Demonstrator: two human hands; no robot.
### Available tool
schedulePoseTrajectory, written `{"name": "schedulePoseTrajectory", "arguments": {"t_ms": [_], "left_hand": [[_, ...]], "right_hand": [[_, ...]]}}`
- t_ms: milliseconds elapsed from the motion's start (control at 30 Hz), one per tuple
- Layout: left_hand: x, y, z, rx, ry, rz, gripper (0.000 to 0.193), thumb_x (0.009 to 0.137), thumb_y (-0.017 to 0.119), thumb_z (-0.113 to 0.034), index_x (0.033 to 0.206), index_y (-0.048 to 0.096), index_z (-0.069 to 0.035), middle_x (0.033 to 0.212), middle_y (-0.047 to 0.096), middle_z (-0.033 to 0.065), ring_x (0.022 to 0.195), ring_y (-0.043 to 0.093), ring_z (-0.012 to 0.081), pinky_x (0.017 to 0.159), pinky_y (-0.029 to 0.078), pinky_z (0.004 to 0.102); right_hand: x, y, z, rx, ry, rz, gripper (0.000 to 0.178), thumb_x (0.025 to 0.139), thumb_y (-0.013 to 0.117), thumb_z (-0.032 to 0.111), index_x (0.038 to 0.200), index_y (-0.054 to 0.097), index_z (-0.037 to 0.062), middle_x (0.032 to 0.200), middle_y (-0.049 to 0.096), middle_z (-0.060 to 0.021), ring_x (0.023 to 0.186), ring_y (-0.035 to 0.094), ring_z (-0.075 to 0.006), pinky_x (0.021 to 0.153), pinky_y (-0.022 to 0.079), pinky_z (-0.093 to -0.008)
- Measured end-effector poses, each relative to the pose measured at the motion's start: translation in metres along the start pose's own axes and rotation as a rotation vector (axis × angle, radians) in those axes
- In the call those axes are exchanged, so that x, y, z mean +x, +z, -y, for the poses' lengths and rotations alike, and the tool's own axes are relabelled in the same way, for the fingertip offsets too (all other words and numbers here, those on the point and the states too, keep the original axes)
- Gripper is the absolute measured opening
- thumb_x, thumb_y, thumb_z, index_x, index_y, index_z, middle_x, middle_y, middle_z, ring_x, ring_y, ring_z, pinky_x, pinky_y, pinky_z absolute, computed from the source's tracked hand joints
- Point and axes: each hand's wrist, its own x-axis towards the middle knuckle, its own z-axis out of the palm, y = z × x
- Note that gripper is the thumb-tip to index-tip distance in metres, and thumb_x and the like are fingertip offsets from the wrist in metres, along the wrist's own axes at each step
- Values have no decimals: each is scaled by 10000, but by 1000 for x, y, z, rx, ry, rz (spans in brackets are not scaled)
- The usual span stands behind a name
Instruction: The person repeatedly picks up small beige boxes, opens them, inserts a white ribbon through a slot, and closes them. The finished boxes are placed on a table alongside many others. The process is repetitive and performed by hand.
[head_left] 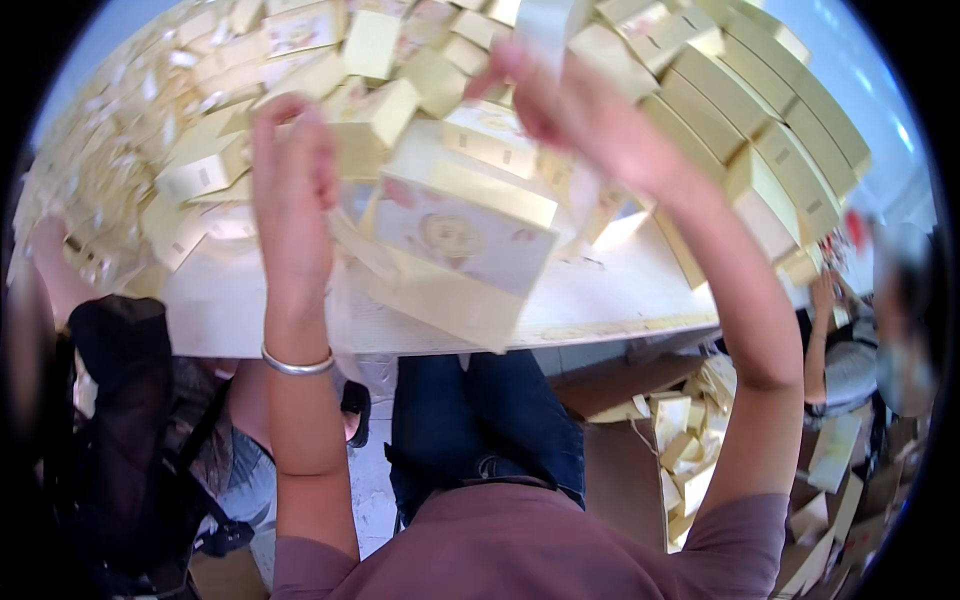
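A cream gift box (465, 240) with a pale floral print and an oval emblem stands tilted on the table in front of me. A pale ribbon (365, 245) runs along its left side, close to my left hand (295, 175). That hand is raised with its fingers curled; what they hold, if anything, I cannot make out. My right hand (575, 105) is lifted above and behind the box, smeared by motion. A blurred whitish strip (545, 40) shows at its fingers; whether it is gripped is unclear.
Many cream boxes (375, 45) are heaped across the white table (225, 290), with stacked rows (740, 95) at right. Loose ribbons (100, 170) pile up at far left. A carton (620, 470) of cream pieces stands below. Other people sit at left and right, one hand (825, 290) showing.
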Motion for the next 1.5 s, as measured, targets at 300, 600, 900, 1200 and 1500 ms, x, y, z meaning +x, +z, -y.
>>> {"name": "schedulePoseTrajectory", "arguments": {"t_ms": [300,600,900,1200,1500], "left_hand": [[-15,-18,11,205,-301,521,452,885,417,-401,1101,524,-18,681,416,-46,521,309,7,437,221,148],[-65,-22,71,903,-92,348,435,770,593,-358,1065,531,-45,577,493,84,537,503,219,534,412,324],[-53,-13,88,1021,-53,287,360,782,578,-325,1009,494,-57,632,518,84,560,506,222,523,400,328],[-49,-28,119,145,-641,302,338,803,566,-255,1071,488,-63,654,459,-42,499,360,17,415,258,169],[-33,-19,47,9,-145,559,456,857,493,-351,1174,444,-27,809,486,-8,484,267,-9,445,227,132]], "right_hand": [[-15,71,-3,-224,57,466,421,903,371,420,967,616,84,506,413,-120,484,430,-185,523,381,-335],[-17,16,-33,284,157,101,409,920,315,353,950,583,45,565,409,22,424,267,-33,391,230,-195],[-18,62,-162,717,711,-54,282,852,535,269,978,500,19,737,527,-36,435,326,-75,380,315,-225],[-112,104,-65,-464,-331,45,383,637,619,111,1000,519,35,673,501,-86,538,535,-271,479,434,-344],[-89,69,-59,223,2,257,259,873,385,204,724,520,41,663,503,-74,670,482,-207,637,388,-303]]}}
